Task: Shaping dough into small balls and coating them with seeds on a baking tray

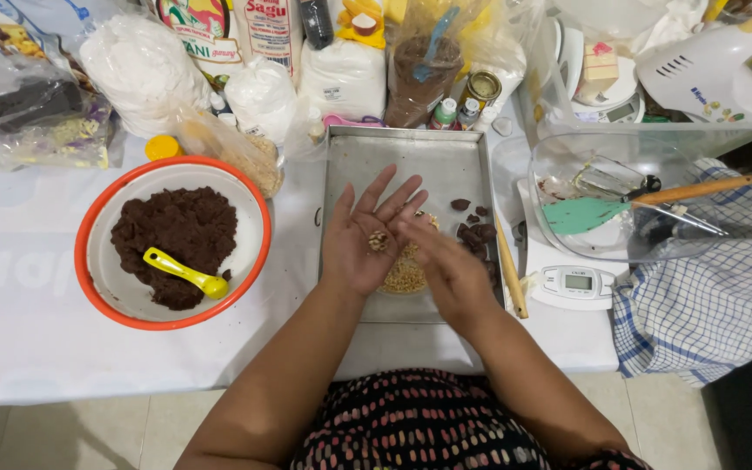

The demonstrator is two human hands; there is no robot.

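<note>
left hand (367,239): palm up, fingers spread, small clump of chopped nuts (379,241) resting on the palm, above the rectangular metal baking tray (411,161)
right hand (446,265): fingertips at the left palm beside the nuts; closed or not, can't tell
tray: pile of nuts, dark brown dough pieces (478,233)
left of the tray: orange-rimmed white bowl (115,292) with brown dough, yellow plastic spoon (184,272)
table (28,331): white cloth

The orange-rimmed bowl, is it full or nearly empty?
Partly full: the orange-rimmed bowl holds a mound of dark brown dough with a yellow spoon in it; white bottom shows around it.
</note>
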